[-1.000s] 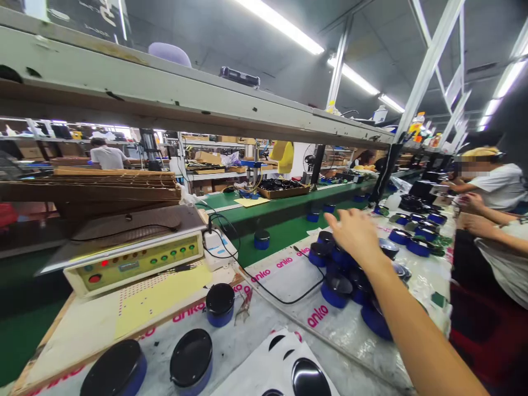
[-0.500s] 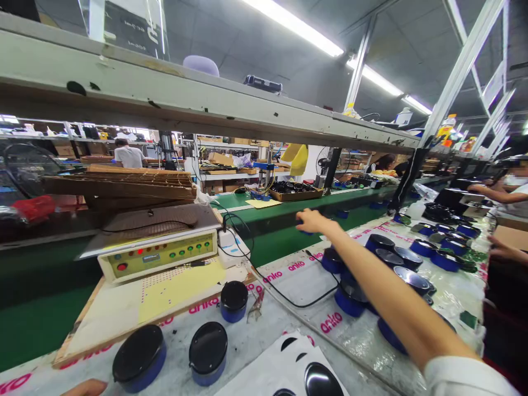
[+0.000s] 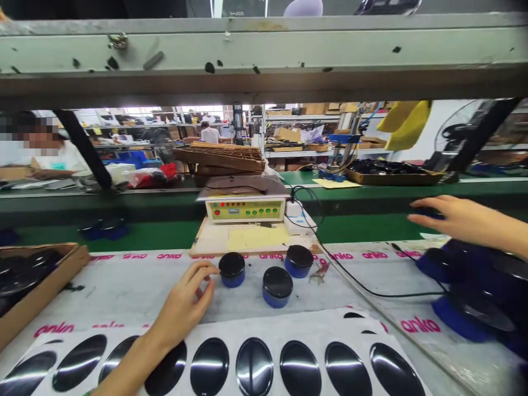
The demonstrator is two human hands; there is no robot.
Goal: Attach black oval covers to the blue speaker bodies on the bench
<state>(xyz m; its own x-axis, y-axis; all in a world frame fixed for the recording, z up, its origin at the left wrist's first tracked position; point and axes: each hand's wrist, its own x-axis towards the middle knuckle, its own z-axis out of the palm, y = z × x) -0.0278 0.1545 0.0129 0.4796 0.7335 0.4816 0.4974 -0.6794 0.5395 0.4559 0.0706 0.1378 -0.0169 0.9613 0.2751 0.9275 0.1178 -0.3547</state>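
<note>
My left hand (image 3: 190, 301) is over the near bench, fingers loosely bent and apart, with nothing in it. Its fingertips are beside a round blue container with a glossy black top (image 3: 231, 269); whether they touch it I cannot tell. Two similar containers, one in the middle (image 3: 278, 287) and one behind (image 3: 299, 261), stand to its right. My right hand (image 3: 447, 217) reaches out to the far right over the green belt, its fingers around another dark blue round container (image 3: 429, 212), partly hidden. Below my left forearm lies a white sheet of black oval discs (image 3: 253, 366).
Blurred blue containers (image 3: 474, 319) crowd the right side beside a black cable (image 3: 383, 295). A control box (image 3: 246, 210) stands behind on a board. At left is a cardboard box (image 3: 74, 264) of black parts. A shelf beam (image 3: 264, 55) crosses overhead. A person sits far left.
The view has swung left and down, bringing the disc sheet and cardboard box into sight. My left hand has come up beside the nearest container. My right hand remains stretched out over the belt.
</note>
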